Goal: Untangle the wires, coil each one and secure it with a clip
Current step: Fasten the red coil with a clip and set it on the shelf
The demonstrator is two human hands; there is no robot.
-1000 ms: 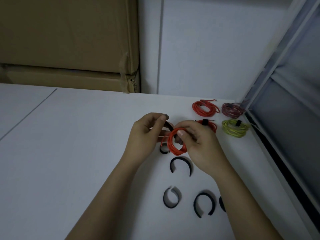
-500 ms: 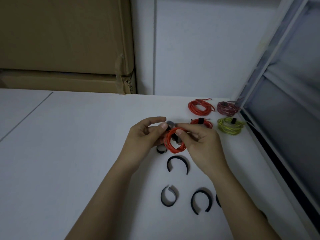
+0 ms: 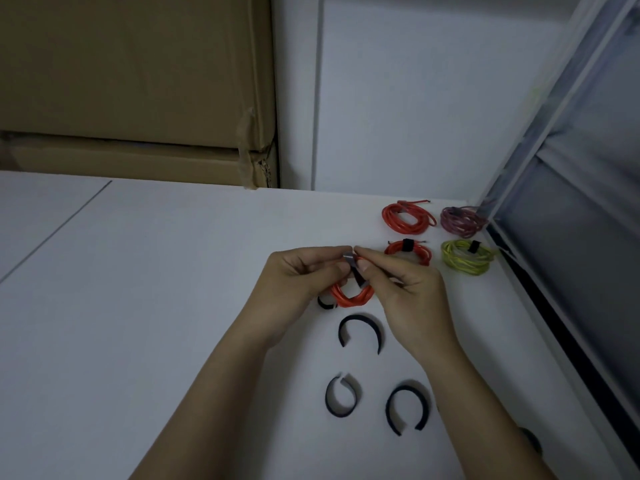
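Black clip (image 3: 356, 276) now wrapped over orange coil (image 3: 349, 297), left hand (image 3: 298, 282) and right hand (image 3: 405, 289) pinching both at its 12 o'clock, no legible writing.

a white table (image 3: 145, 306) fills the near view. at its far right lie four coiled wires: a red coil (image 3: 407, 218), a purple coil (image 3: 462, 221), a clipped red coil (image 3: 408, 252) and a clipped yellow-green coil (image 3: 465, 256). nearer, open black clips rest on it: one (image 3: 362, 330) in the middle, two (image 3: 341, 396) (image 3: 408, 407) closest, another (image 3: 325, 303) partly hidden.
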